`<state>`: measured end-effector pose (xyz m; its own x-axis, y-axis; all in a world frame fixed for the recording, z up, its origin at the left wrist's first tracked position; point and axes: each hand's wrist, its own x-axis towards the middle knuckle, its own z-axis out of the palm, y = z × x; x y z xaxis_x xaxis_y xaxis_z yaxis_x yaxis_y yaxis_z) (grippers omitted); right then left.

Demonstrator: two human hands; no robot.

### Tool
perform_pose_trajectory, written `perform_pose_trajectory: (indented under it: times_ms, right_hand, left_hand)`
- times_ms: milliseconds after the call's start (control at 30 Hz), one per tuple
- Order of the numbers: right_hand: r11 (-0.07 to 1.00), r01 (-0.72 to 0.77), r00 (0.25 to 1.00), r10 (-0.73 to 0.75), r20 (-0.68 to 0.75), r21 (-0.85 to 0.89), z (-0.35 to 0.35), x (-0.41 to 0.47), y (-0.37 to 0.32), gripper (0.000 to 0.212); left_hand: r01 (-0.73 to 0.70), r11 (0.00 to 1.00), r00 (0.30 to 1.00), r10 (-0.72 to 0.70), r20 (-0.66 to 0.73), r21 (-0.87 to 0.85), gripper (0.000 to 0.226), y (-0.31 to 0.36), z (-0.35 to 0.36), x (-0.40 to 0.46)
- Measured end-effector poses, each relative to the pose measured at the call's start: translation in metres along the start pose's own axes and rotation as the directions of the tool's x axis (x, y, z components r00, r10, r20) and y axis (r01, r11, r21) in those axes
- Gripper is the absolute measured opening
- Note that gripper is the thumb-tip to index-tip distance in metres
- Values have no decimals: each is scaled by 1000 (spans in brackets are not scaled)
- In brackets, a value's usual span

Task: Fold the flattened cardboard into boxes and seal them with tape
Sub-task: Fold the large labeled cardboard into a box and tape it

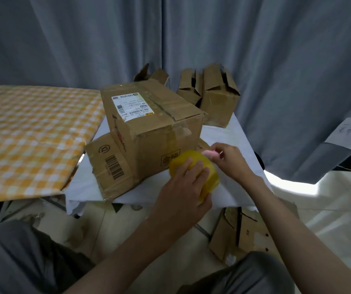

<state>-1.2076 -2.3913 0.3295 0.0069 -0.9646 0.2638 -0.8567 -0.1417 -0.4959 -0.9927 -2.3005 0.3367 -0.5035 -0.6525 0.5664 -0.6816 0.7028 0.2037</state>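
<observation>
grey curtains behind white-clothed table; checkered cloth beside it.

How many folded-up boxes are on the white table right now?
3 that I can make out: the big labelled box in front of the tape roll, and two open-flapped ones at the back, and. Flaps behind the big box may belong to another.

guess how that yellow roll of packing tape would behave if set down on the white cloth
The yellow roll of packing tape is round, so on edge it would probably roll; flat, it likely stays. The left hand grips it alone, suggesting it is fairly light and rigid.
</observation>
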Motion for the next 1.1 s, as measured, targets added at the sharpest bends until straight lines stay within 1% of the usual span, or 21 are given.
perform_pose_trajectory:
  times_ms: [100, 133, 167, 200, 233, 267, 300, 333, 367, 433, 467, 533, 567, 633, 667, 733, 767, 800, 833, 933, 1100]
  right_hand:
    - [994, -97, 984, 103, 144, -47, 9, -7, 6, 13]
    - [991, -113, 980, 122, 157, -66, 11, -8, 6, 17]
    - [992, -112, 985, 119, 121, -63, 10, -11, 2, 22]
    - [995, -96, 994, 98, 43, -38, 6, -14, -4, 20]
    - [992, -91, 995, 94, -28, 84, -2, -20, -13, 14]
    - [956, -106, 992, 121, -38, 273, -10, -26, -26, 14]
    - [876, -163, 986, 155, 56, 455, -19, -34, -39, 21]
    - [782, -234, 970, 151, 189, 578, -27, -42, -48, 29]
    - [723, -282, 950, 117, 291, 630, -31, -49, -53, 34]
    - [676, -328, 922, 78, 379, 660, -36, -61, -55, 27]
    - [653, -364, 910, 98, 403, 664, -37, -64, -55, 23]
    - [556, -450, 874, 114, 473, 699, -40, -69, -55, 27]
    - [510, -484, 853, 94, 513, 711, -41, -72, -56, 31]
    - [460, -516, 830, 60, 555, 722, -44, -77, -58, 34]
    - [449, -527, 823, 56, 565, 722, -45, -80, -58, 33]
    - [453, -515, 829, 50, 556, 728, -44, -87, -62, 32]
    - [465, -495, 842, 50, 537, 734, -42, -90, -63, 32]
    - [481, -467, 860, 51, 508, 742, -40, -94, -65, 32]
    - [494, -438, 878, 57, 475, 751, -37, -97, -67, 31]
    - [525, -377, 918, 98, 385, 763, -33, -104, -74, 28]
    - [567, -291, 955, 122, 271, 770, -34, -103, -87, 26]
  left_hand:
    - [-7, 1000, 1000, 7, 13, -5, 50, 2, 0, -2]
    - [-7, 1000, 1000, 7, 19, -8, 50, 2, 0, -2]
    - [-6, 1000, 1000, 6, 22, -7, 51, 3, 0, -3]
    - [-5, 1000, 1000, 5, 25, -9, 51, 5, -1, -3]
    - [-5, 1000, 999, 6, 33, -19, 51, 6, -2, -3]
    - [-7, 999, 999, 8, 38, -33, 51, 7, -3, -3]
    - [-6, 998, 999, 9, 39, -57, 50, 7, -2, -4]
    - [-5, 996, 999, 8, 34, -88, 47, 7, -1, -5]
    - [3, 992, 1000, 0, 20, -129, 44, 7, -2, -5]
    - [56, 962, 997, -67, -34, -268, 34, 6, -7, -2]
    - [91, 930, 992, -118, -54, -355, 29, 5, -12, 1]
    - [123, 873, 978, -186, -89, -473, 21, -1, -20, 10]
    - [132, 870, 972, -208, -112, -475, 21, -5, -22, 14]
    - [175, 891, 968, -233, -91, -419, 37, -14, -23, 22]
    - [213, 905, 970, -240, -28, -369, 52, -17, -24, 26]
    - [290, 920, 953, -254, 164, -265, 85, -19, -28, 35]
    - [316, 920, 934, -259, 244, -231, 93, -18, -30, 38]
    - [325, 923, 919, -258, 298, -206, 93, -17, -33, 40]
    - [326, 925, 912, -253, 323, -194, 86, -16, -36, 42]
    - [295, 930, 931, -230, 282, -217, 60, -13, -43, 43]
    - [184, 952, 981, -163, 105, -245, 54, -11, -51, 41]
